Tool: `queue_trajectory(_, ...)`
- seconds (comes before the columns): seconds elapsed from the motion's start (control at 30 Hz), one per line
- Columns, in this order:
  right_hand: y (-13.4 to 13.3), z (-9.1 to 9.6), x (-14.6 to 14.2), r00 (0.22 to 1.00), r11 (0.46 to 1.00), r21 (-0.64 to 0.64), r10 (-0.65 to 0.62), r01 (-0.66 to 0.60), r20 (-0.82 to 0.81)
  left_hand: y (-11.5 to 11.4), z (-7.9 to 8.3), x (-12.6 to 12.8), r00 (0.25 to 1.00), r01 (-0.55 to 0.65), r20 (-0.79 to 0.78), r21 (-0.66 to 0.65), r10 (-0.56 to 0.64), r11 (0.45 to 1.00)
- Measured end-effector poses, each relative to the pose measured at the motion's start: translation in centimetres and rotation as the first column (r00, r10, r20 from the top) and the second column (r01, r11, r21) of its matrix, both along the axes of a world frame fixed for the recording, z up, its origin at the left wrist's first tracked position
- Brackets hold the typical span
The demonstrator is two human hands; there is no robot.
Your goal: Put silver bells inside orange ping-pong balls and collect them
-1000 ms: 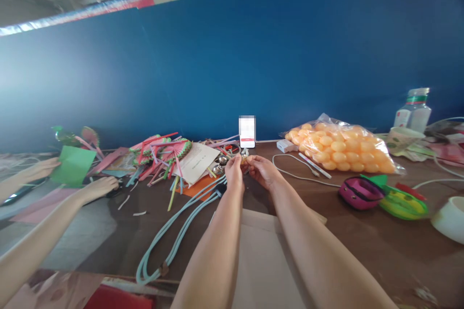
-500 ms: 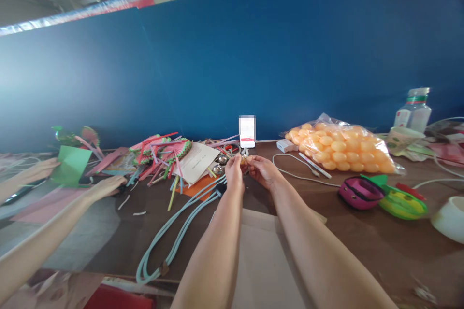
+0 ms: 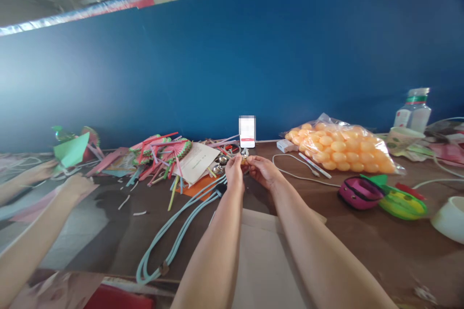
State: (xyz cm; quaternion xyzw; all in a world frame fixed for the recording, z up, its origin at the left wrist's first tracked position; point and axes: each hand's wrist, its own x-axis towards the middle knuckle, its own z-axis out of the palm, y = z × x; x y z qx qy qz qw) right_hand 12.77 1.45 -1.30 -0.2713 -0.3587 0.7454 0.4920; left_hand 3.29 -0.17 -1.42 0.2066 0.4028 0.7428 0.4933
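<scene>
My left hand [image 3: 234, 172] and my right hand [image 3: 263, 170] meet fingertip to fingertip above the brown table [image 3: 362, 241], both pinched on a small orange and silver object [image 3: 244, 159] held between them. What the object is I cannot make out. Just behind my hands a white phone [image 3: 247, 131] leans against the blue wall. Small metal bells [image 3: 220, 164] lie on the table left of my left hand. A pale blue cord [image 3: 174, 239] runs from under my left wrist toward the near edge.
A pile of coloured paper strips and folded fans [image 3: 163, 154] lies at left. A bag of orange balls [image 3: 340, 147], a white cable [image 3: 297, 169], pink and green toy cases [image 3: 380, 195], a tape roll [image 3: 451, 217] and a bottle [image 3: 415, 111] lie at right. Another person's hands [image 3: 74, 183] hold green paper [image 3: 70, 150] at far left.
My hands have stayed where they were, pinched together. The other person's hands at far left have lifted and turned the green paper, and their nearer hand moved left.
</scene>
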Motion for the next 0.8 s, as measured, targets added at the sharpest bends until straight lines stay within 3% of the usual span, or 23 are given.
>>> queue_trajectory(0.8, 0.13, -0.05, -0.02, 1.000, 1.000, -0.017, -0.004, 0.004, 0.005, 0.18, -0.24, 0.02, 1.000, -0.020, -0.006, -0.004, 0.020, 1.000)
